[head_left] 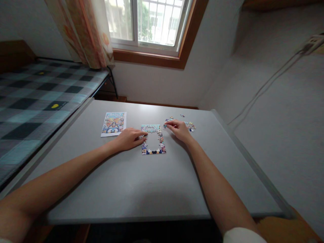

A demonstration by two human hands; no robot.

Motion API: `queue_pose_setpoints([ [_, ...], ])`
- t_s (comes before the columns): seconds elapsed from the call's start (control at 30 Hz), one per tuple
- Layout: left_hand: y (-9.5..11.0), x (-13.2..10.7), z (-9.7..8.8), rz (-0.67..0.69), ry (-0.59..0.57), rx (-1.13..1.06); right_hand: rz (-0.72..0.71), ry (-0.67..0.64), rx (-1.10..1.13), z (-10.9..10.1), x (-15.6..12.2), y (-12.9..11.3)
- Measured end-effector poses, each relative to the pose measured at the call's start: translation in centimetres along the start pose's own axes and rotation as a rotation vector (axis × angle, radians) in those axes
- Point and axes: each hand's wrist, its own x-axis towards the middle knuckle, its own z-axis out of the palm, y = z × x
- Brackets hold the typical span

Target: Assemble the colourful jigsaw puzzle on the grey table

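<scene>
A partly assembled jigsaw puzzle (162, 143) lies flat on the grey table, its border joined around a bare middle. My left hand (129, 138) rests at its left edge, fingers stretched out and apart, the tips touching the pieces there. Just right of the puzzle, my right hand (179, 130) pinches a small puzzle piece (165, 126) between thumb and forefinger. Loose puzzle pieces (190, 126) are scattered behind and beside that hand, which hides part of them. To the left lies a printed picture sheet (113, 124) with a blue cartoon face.
The table (121, 189) has raised edges on its left and right sides. A bed with a checkered mattress (76, 79) stands along the left. Beyond the table are a curtain (86, 30) and a barred window (157, 22). A cable (265, 82) hangs along the right wall.
</scene>
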Motion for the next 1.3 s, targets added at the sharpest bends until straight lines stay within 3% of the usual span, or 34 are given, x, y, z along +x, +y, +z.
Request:
queue_pose_setpoints([
  [1.3,-0.02,-0.02,0.00,0.006,0.005,0.027,0.035,-0.008,-0.247,-0.85,0.04,0.74],
])
